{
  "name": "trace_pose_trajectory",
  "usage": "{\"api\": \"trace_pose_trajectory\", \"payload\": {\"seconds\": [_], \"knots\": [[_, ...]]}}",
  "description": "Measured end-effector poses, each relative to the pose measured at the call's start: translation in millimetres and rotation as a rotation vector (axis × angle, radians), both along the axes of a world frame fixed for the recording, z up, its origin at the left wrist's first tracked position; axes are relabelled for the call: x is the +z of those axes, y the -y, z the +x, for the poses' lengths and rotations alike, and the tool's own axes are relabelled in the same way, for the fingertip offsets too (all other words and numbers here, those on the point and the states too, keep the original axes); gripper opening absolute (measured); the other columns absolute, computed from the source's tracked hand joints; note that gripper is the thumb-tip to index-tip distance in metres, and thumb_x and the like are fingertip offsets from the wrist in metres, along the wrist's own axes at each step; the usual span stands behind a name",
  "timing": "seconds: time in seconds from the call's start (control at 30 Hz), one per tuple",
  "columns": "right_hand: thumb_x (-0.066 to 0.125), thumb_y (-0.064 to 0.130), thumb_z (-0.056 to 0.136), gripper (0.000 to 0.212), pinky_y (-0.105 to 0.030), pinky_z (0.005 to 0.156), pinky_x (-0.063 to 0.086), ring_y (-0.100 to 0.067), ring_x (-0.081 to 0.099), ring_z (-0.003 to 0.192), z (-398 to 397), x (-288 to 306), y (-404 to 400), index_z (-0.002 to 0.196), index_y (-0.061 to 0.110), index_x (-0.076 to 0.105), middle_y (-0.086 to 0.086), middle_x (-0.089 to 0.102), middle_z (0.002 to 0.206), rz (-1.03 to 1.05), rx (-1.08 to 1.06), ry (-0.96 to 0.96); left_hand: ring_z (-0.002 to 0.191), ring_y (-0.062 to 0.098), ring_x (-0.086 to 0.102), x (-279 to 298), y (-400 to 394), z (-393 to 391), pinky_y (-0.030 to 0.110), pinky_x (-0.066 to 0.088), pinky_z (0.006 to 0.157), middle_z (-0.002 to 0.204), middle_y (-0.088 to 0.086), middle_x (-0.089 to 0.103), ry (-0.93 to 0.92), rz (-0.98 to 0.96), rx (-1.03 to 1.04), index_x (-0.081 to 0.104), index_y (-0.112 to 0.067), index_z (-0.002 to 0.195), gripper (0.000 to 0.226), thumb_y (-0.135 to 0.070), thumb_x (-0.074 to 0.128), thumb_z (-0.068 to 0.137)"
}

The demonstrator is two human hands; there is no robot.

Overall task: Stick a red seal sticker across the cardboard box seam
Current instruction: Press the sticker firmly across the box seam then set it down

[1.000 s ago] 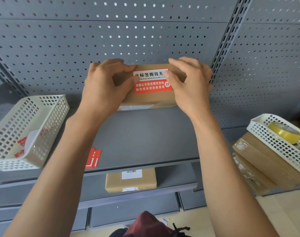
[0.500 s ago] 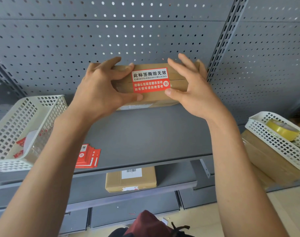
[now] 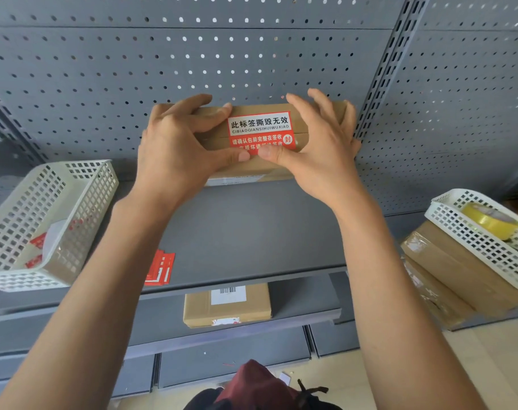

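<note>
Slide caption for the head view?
Left hand and right hand grip the cardboard box, thumbs pressing the red seal sticker across its seam.

Cardboard boxes, four: upper-shelf box (image 3: 252, 170), lower-shelf box (image 3: 226, 309), two stacked boxes (image 3: 447, 261) at right.
White mesh baskets, two: left basket (image 3: 74, 202), right basket (image 3: 473, 241).
Yellow tape roll (image 3: 488, 220), one.
Red seal sticker (image 3: 260, 134), one applied.
Loose sticker pile (image 3: 160, 269), one.
Hands, two: left hand (image 3: 178, 146), right hand (image 3: 320, 152).
</note>
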State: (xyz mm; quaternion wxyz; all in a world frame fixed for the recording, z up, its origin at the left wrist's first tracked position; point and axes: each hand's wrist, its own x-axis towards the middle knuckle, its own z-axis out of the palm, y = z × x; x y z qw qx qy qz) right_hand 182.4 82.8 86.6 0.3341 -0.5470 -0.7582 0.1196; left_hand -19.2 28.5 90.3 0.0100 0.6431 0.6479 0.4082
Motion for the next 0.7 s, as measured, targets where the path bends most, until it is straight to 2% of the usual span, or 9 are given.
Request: {"api": "trace_pose_trajectory", "payload": {"seconds": [0.1,0.23,0.47,0.6,0.7], "knots": [[0.071,0.069,0.071,0.085,-0.057,0.111,0.024,-0.027,0.011,0.149,4.4,1.4,-1.6,0.145,0.043,0.04,0.016,0.025,0.16,-0.014,0.031,-0.042,0.133,0.022,0.045,0.8,-1.2,-3.8,0.039,0.042,0.105,0.148,-0.013,0.055,0.005,-0.012,-0.017,0.062,-0.041,0.136,0.073,-0.058,0.086,0.069],[0.074,0.058,0.077,0.078,-0.059,0.115,0.021,-0.027,0.01,0.15,11.3,3.7,-3.8,0.146,0.043,0.042,0.015,0.027,0.16,-0.033,0.066,-0.075,0.133,0.022,0.043,2.0,-1.8,-8.6,0.031,0.032,0.102,0.15,-0.014,0.053,-0.031,-0.045,-0.036,0.06,-0.043,0.137,0.068,-0.055,0.084,0.074],[0.075,0.034,0.085,0.068,-0.059,0.121,0.013,-0.026,0.008,0.15,21.2,5.5,-5.7,0.145,0.042,0.044,0.016,0.026,0.162,-0.078,0.142,-0.168,0.136,0.024,0.042,5.3,-3.0,-11.7,0.029,0.023,0.102,0.149,-0.014,0.054,-0.072,-0.076,-0.037,0.06,-0.043,0.138,0.064,-0.051,0.082,0.079],[0.074,0.026,0.087,0.069,-0.058,0.122,0.012,-0.021,0.011,0.151,27.2,4.5,-6.4,0.146,0.04,0.043,0.018,0.024,0.163,-0.09,0.156,-0.193,0.133,0.025,0.044,6.1,-3.1,-13.4,0.033,0.032,0.105,0.146,-0.015,0.056,-0.082,-0.084,-0.047,0.059,-0.044,0.138,0.064,-0.053,0.081,0.079],[0.072,0.019,0.089,0.068,-0.053,0.124,0.015,-0.015,0.015,0.15,28.6,5.6,-5.2,0.147,0.038,0.043,0.018,0.025,0.162,-0.097,0.168,-0.205,0.133,0.025,0.045,7.9,-1.9,-15.1,0.045,0.04,0.108,0.144,-0.015,0.057,-0.089,-0.096,-0.065,0.059,-0.045,0.139,0.066,-0.059,0.071,0.075]]}}
